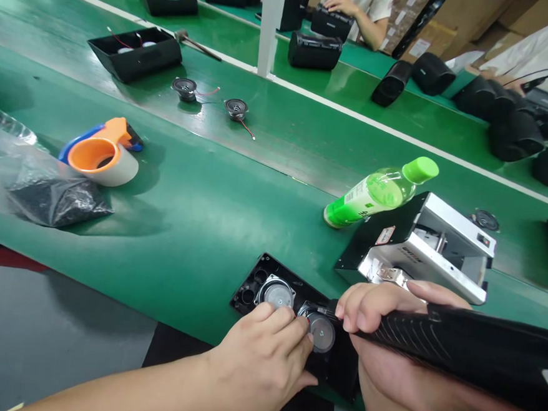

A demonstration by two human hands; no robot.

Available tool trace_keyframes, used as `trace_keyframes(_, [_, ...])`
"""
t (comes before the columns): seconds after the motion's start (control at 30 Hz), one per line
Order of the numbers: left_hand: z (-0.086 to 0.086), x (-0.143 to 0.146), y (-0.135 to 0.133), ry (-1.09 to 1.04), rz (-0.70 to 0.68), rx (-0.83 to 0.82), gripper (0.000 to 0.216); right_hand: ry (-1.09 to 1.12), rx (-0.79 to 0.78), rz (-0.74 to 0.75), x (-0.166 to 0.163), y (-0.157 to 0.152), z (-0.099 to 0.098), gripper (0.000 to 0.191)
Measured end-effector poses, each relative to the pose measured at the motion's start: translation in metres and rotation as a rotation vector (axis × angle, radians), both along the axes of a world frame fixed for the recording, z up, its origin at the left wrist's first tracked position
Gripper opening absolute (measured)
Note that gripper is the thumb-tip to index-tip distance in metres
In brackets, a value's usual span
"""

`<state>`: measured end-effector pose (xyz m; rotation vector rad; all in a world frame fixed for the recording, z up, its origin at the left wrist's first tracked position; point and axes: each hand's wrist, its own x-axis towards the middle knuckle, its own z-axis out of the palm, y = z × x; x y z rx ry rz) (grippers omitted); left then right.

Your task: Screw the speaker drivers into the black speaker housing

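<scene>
A black electric screwdriver (462, 337) lies in my right hand (398, 364), fingers wrapped round its body, its bit end reaching the edge of a speaker driver. Beneath the bit is a black plastic panel (306, 286) on the green bench, carrying two round speaker drivers: an upper one (277, 293) and a lower one (322, 333). My left hand (263, 361) is closed, its bent fingertips pressed at the lower driver's near edge. A small red spot shows by those fingertips. The hand hides part of the panel.
A screw feeder box (393, 239) stands beyond my right hand, a green-capped bottle (378, 194) behind it. Leftward are a tape dispenser (103, 156) and a bag of black parts (59, 197). Two loose drivers (236, 109) and a black housing (139, 55) lie farther back. Co-workers sit opposite.
</scene>
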<state>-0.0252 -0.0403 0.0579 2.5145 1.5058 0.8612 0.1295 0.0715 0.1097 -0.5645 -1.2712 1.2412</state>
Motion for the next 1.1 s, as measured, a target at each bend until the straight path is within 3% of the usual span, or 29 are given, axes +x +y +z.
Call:
trace_keyframes(0.1, [0.0, 0.0, 0.0, -0.001, -0.001, 0.002, 0.041, 0.0, -0.018, -0.015, -0.001, 0.0, 0.0, 0.075])
trace_keyframes(0.2, [0.0, 0.0, 0.0, 0.0, 0.0, 0.004, 0.041, -0.026, 0.019, -0.013, -0.002, -0.001, 0.001, 0.054])
trace_keyframes(0.3, [-0.001, 0.0, 0.001, -0.001, 0.002, 0.012, 0.041, -0.076, 0.07, 0.134, 0.0, -0.004, 0.004, 0.03])
trace_keyframes(0.37, [-0.001, 0.0, 0.002, 0.001, 0.004, 0.019, 0.041, -0.124, 0.068, 0.22, 0.001, -0.007, 0.005, 0.025])
trace_keyframes(0.47, [0.0, 0.001, 0.003, 0.001, 0.011, 0.032, 0.041, -0.139, 0.052, 0.21, 0.001, -0.008, 0.004, 0.021])
trace_keyframes(0.57, [0.001, 0.002, 0.004, 0.004, 0.017, 0.03, 0.042, -0.123, 0.056, 0.204, -0.001, -0.003, -0.001, 0.026])
trace_keyframes(0.77, [0.012, -0.003, 0.005, -0.026, 0.018, -0.112, 0.034, -0.091, 0.121, 0.151, -0.006, 0.007, -0.009, 0.078])
trace_keyframes(0.87, [0.021, -0.021, 0.015, -0.023, 0.068, -0.151, 0.015, -0.102, 0.099, 0.132, -0.008, 0.004, -0.013, 0.075])
trace_keyframes(1.1, [0.033, -0.055, 0.045, -0.044, 0.026, -0.325, 0.012, -0.121, 0.045, 0.117, -0.004, -0.003, -0.025, 0.078])
